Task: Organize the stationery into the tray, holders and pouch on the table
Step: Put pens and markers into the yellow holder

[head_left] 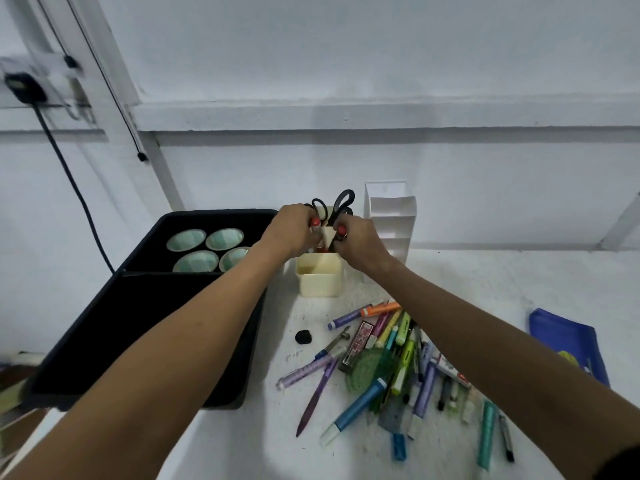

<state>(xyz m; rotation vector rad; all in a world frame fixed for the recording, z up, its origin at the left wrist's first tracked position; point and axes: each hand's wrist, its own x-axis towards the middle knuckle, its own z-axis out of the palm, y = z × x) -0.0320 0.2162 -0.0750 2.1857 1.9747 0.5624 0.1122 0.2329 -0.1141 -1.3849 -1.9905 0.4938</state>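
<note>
Both hands are over the cream holders at the table's far middle. My left hand (292, 232) grips a red-capped item (315, 224) upright over the rear cream holder (328, 233). My right hand (360, 242) grips another red-tipped item (341, 231) beside it. Black-handled scissors (343, 199) stand in that rear holder. The front cream holder (319, 278) looks empty. A pile of pens, markers and highlighters (391, 358) lies on the table near me. The black tray (145, 327) is at the left, the blue pouch (568, 341) at the right.
Several green-lined paper cups (207, 249) sit in the tray's far section. A tall white tiered holder (391, 220) stands right of the cream holders against the wall. A small black eraser-like lump (303, 337) lies on the table. A black cable hangs on the wall at left.
</note>
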